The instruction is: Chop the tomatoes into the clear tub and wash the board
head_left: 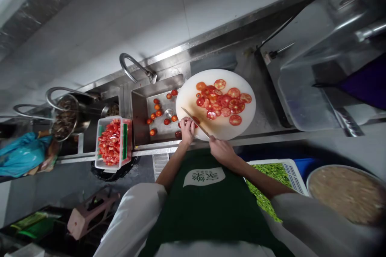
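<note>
- Tomato [195,120] sits at the 7 o'clock edge of the round white cutting board [241,122], pinned under the curled left hand [187,128], probably so it doesn't roll.
- Right hand [221,150] grips the knife [196,122], blade angled toward the tomato.
- Cut tomato slices [224,100] are piled mid-board.
- At 9 o'clock the sink [140,118] holds whole tomatoes [157,113]; further out, a plastic tub [128,144] of chopped tomato.

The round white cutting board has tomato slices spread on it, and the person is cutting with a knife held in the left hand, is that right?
Not quite. In the head view the knife is in the right hand; the left hand steadies a tomato at the near edge of the round white cutting board. The red tomato slices are indeed spread on it.
</note>
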A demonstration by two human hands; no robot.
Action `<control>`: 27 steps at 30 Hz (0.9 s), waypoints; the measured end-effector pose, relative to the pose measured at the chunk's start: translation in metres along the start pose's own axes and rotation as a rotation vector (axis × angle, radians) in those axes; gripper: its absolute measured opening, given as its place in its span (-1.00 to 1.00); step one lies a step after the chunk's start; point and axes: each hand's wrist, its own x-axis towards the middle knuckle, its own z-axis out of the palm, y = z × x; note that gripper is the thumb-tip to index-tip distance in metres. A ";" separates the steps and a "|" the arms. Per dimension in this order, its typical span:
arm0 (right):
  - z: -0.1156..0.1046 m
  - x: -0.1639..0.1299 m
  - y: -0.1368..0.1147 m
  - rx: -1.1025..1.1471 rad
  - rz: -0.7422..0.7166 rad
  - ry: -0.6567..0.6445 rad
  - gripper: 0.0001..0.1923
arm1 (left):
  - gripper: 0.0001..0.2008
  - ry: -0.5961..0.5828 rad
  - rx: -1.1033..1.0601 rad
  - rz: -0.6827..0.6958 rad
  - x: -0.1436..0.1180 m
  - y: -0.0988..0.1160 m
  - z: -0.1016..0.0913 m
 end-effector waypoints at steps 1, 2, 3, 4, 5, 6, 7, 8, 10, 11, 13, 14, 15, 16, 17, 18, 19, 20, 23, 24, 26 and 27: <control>-0.004 0.010 -0.005 0.015 0.001 0.009 -0.60 | -0.66 -0.015 0.006 0.000 0.000 0.000 -0.001; -0.008 0.020 -0.009 0.028 0.002 0.019 -0.60 | -0.68 -0.030 0.010 0.002 -0.001 -0.001 -0.003; -0.012 0.030 -0.011 0.040 0.000 0.028 -0.59 | -0.70 -0.046 0.009 0.009 -0.001 0.000 -0.005; -0.015 0.038 -0.010 0.048 -0.003 0.036 -0.59 | -0.72 -0.063 0.002 0.021 -0.001 0.000 -0.006; -0.018 0.044 -0.007 0.051 -0.008 0.041 -0.59 | -0.72 -0.085 -0.009 0.037 -0.001 0.000 -0.008; -0.020 0.047 -0.001 0.054 -0.005 0.044 -0.59 | -0.68 -0.112 -0.021 0.059 -0.001 0.001 -0.009; -0.020 0.048 0.008 0.063 0.004 0.045 -0.59 | -0.62 -0.140 -0.034 0.083 0.000 0.003 -0.010; -0.020 0.047 0.019 0.078 0.019 0.050 -0.58 | -0.57 -0.165 -0.043 0.106 0.001 0.004 -0.011; -0.017 0.042 0.043 0.115 0.074 0.067 -0.57 | -0.50 -0.188 -0.034 0.130 0.006 0.007 -0.012; -0.015 0.038 0.054 0.133 0.107 0.077 -0.56 | -0.47 -0.189 -0.011 0.126 0.010 0.008 -0.013; -0.011 0.030 0.070 0.146 0.156 0.089 -0.57 | -0.37 -0.203 0.069 0.095 0.017 0.009 -0.014; -0.010 0.026 0.074 0.139 0.168 0.089 -0.58 | -0.33 -0.222 0.112 0.080 0.021 0.009 -0.015; -0.010 0.022 0.075 0.124 0.171 0.083 -0.58 | -0.33 -0.245 0.146 0.071 0.024 0.009 -0.016; -0.009 0.017 0.073 0.099 0.167 0.076 -0.59 | -0.35 -0.266 0.165 0.069 0.026 0.008 -0.018; -0.010 0.011 0.069 0.068 0.159 0.070 -0.59 | -0.41 -0.270 0.167 0.075 0.028 0.007 -0.019; -0.011 0.005 0.064 0.035 0.148 0.064 -0.61 | -0.50 -0.256 0.158 0.084 0.029 0.007 -0.022; -0.012 -0.002 0.058 0.005 0.135 0.058 -0.62 | -0.62 -0.229 0.141 0.097 0.029 0.007 -0.024; -0.013 -0.009 0.051 -0.018 0.119 0.052 -0.63 | -0.74 -0.201 0.121 0.116 0.028 0.006 -0.027; -0.017 -0.030 0.033 -0.051 0.074 0.025 -0.65 | -0.87 -0.197 0.086 0.193 0.024 0.006 -0.031; -0.019 -0.035 0.028 -0.055 0.061 0.010 -0.65 | -0.85 -0.224 0.088 0.212 0.023 0.005 -0.031; -0.023 -0.040 0.018 -0.061 0.044 -0.025 -0.65 | -0.83 -0.267 0.110 0.222 0.022 0.004 -0.029; -0.025 -0.038 0.014 -0.062 0.041 -0.037 -0.64 | -0.82 -0.275 0.123 0.216 0.022 0.003 -0.027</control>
